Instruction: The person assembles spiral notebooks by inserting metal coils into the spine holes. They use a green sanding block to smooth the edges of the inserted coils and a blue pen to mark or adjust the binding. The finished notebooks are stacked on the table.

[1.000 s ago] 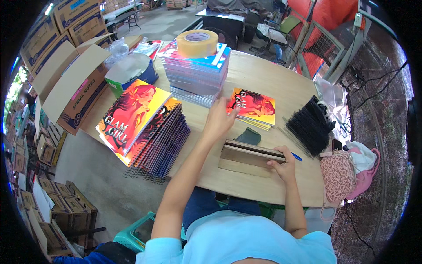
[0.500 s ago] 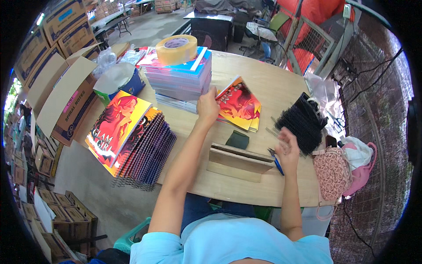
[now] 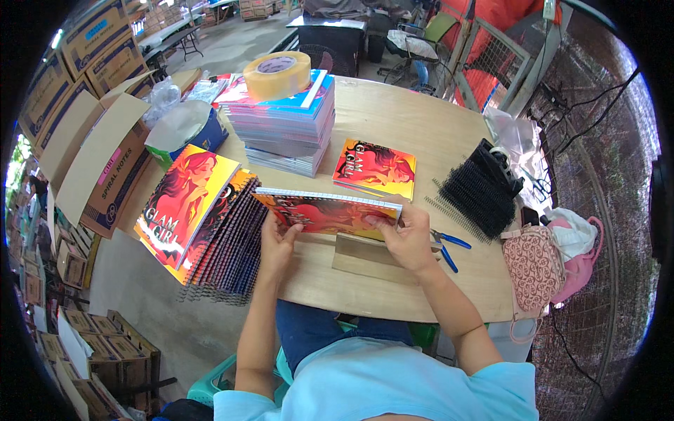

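Note:
Both my hands grip a red and yellow notebook point(image 3: 319, 213), tilted so its top edge with a row of punched holes faces up. My left hand point(image 3: 279, 242) is closed on its left end, thumb on the cover. At the right end my right hand point(image 3: 406, 238) pinches it the same way. Just below it stands a slotted wooden stand point(image 3: 372, 261), partly covered by the notebook and my right hand. Blue-handled pliers point(image 3: 453, 251) lie beside my right hand. Beyond the notebook lies a small pile of similar notebooks point(image 3: 375, 168).
Left are stacked spiral-bound notebooks point(image 3: 203, 217) and an open cardboard box point(image 3: 105, 168). A tall notebook stack point(image 3: 281, 126) carries a tape roll point(image 3: 277, 76). Black spiral coils point(image 3: 477, 193) lie right, near scissors point(image 3: 542, 185) and a pink patterned bag point(image 3: 533, 266).
My left hand has brought a notebook from the far pile toward me. My right hand has moved left from beside the pliers and taken its right end. The dark green block is now hidden.

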`<state>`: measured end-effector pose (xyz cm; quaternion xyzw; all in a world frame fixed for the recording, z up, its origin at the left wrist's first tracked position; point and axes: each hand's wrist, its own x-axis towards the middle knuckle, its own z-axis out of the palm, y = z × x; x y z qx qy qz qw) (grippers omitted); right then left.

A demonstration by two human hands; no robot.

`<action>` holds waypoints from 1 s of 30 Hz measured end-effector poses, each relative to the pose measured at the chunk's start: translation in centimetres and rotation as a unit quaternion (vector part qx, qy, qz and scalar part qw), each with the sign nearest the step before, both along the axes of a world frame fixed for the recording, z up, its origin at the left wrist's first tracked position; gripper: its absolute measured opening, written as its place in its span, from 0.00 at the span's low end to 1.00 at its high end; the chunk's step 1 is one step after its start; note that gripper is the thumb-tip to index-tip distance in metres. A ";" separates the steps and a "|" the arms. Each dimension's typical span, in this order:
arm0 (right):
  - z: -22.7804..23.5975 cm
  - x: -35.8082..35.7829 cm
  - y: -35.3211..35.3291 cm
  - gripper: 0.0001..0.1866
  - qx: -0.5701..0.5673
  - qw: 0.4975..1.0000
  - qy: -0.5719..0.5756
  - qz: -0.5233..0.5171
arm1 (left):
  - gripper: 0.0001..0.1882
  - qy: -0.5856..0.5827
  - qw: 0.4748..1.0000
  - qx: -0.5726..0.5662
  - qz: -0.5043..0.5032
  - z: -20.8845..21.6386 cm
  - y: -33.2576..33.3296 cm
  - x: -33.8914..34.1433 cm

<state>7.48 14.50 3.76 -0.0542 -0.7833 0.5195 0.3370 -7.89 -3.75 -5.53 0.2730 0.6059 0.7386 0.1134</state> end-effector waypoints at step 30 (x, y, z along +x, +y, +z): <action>-0.5 10.8 11.3 0.10 0.209 0.974 -0.083 0.010 | 0.08 0.483 0.860 -0.152 -0.063 9.0 10.4 12.3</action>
